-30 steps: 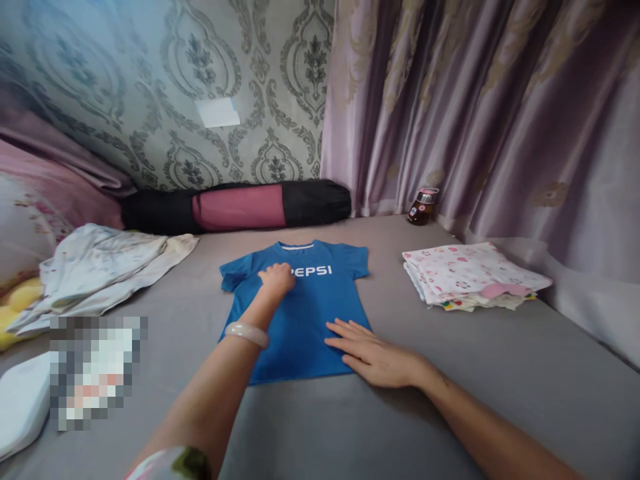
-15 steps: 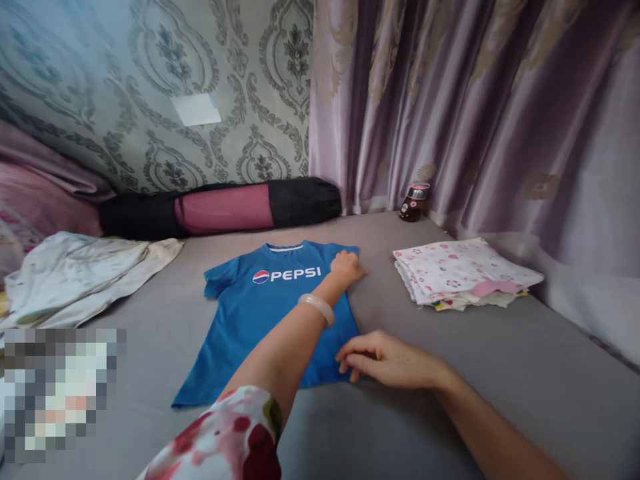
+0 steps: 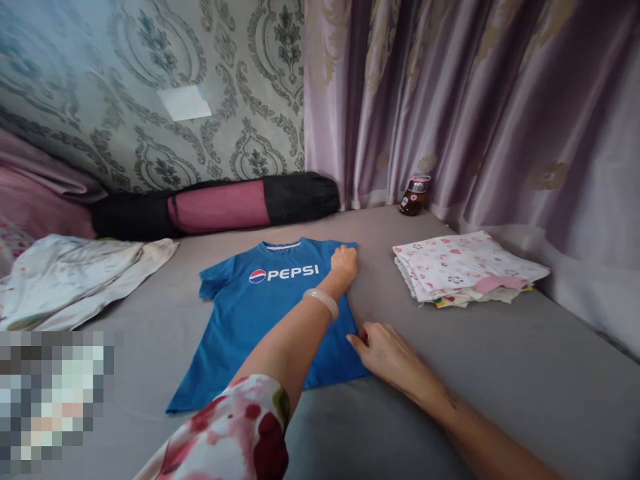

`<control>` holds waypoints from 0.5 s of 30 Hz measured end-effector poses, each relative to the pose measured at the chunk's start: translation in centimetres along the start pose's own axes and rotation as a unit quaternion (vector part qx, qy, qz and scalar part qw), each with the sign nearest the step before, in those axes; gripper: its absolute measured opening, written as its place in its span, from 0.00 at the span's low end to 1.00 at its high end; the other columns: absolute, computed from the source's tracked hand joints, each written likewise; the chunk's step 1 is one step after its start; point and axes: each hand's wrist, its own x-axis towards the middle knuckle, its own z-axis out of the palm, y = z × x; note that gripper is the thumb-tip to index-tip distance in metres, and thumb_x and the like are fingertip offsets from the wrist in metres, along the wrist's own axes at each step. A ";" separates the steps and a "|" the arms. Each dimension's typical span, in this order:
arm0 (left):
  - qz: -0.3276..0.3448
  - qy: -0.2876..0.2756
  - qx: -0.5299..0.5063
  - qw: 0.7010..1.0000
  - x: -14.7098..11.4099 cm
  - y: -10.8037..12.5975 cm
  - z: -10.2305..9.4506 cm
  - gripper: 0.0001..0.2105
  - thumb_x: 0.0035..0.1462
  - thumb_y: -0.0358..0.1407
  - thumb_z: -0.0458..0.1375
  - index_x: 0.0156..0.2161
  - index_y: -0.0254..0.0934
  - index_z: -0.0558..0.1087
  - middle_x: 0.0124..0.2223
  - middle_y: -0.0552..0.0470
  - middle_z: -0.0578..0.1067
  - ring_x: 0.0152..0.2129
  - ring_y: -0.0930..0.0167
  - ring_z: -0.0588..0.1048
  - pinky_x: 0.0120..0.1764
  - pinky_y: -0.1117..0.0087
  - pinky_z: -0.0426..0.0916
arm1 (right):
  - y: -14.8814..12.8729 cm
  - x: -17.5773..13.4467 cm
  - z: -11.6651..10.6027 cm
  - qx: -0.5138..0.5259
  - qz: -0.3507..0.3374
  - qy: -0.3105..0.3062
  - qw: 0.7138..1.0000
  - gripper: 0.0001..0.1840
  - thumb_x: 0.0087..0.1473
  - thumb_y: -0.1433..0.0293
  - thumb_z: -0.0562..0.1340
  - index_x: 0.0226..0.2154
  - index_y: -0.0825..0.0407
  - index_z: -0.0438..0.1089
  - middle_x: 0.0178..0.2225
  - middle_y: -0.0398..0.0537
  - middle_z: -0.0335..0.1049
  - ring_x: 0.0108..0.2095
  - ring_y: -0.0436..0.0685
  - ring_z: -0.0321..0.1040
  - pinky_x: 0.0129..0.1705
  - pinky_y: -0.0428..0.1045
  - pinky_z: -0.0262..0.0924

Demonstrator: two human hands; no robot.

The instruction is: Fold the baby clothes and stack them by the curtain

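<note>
A blue T-shirt [image 3: 250, 327] with a PEPSI print lies spread flat, front side up, with its collar away from me. My left hand [image 3: 344, 263], a pale bangle on its wrist, reaches across the shirt and is closed on the fabric at the right sleeve near the shoulder. The left forearm covers part of the shirt's right half. Lower down, my right hand [image 3: 380, 347] is at the shirt's right side edge above the hem, its fingers curled and closed at the cloth. Its fingertips are partly hidden.
Folded patterned cloths [image 3: 460, 267] form a stack on the right of the grey sheet [image 3: 450, 373]. A dark jar [image 3: 414, 197] stands by the curtain [image 3: 430, 100]. A black and pink rolled bag [image 3: 220, 208] lies along the wall. Pale clothes [image 3: 75, 280] lie at left.
My left hand has closed tighter at the sleeve. My right hand has moved slightly right and curled its fingers at the shirt's side edge. The lower right corner of the shirt now reaches further right.
</note>
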 end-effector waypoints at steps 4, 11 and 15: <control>-0.022 0.014 -0.081 0.996 0.5 -0.7 -0.4 0.13 0.56 0.24 0.51 0.43 0.32 0.75 0.51 0.36 0.74 0.51 0.61 0.71 0.54 0.64 0.64 | -0.5 -0.5 0.0 0.001 -0.008 -0.009 1.000 0.16 0.59 0.57 0.55 0.30 0.49 0.70 0.35 0.54 0.75 0.34 0.60 0.71 0.30 0.49 0.50; -0.112 0.043 -0.314 0.942 1.5 -4.2 -2.4 0.05 0.53 0.32 0.57 0.31 0.32 0.73 0.31 0.44 0.77 0.31 0.66 0.77 0.35 0.70 0.71 | -1.2 -1.2 -0.2 0.027 -0.044 0.023 0.998 0.08 0.58 0.64 0.56 0.31 0.51 0.66 0.31 0.47 0.72 0.30 0.54 0.67 0.29 0.47 0.45; -0.160 0.079 -0.451 0.874 1.0 -6.6 -3.8 0.03 0.52 0.32 0.56 0.30 0.34 0.70 0.23 0.52 0.71 0.21 0.74 0.71 0.28 0.73 0.69 | -2.0 -1.8 -0.2 0.063 -0.059 0.060 0.994 0.03 0.55 0.70 0.55 0.30 0.51 0.62 0.30 0.44 0.69 0.29 0.51 0.63 0.30 0.46 0.44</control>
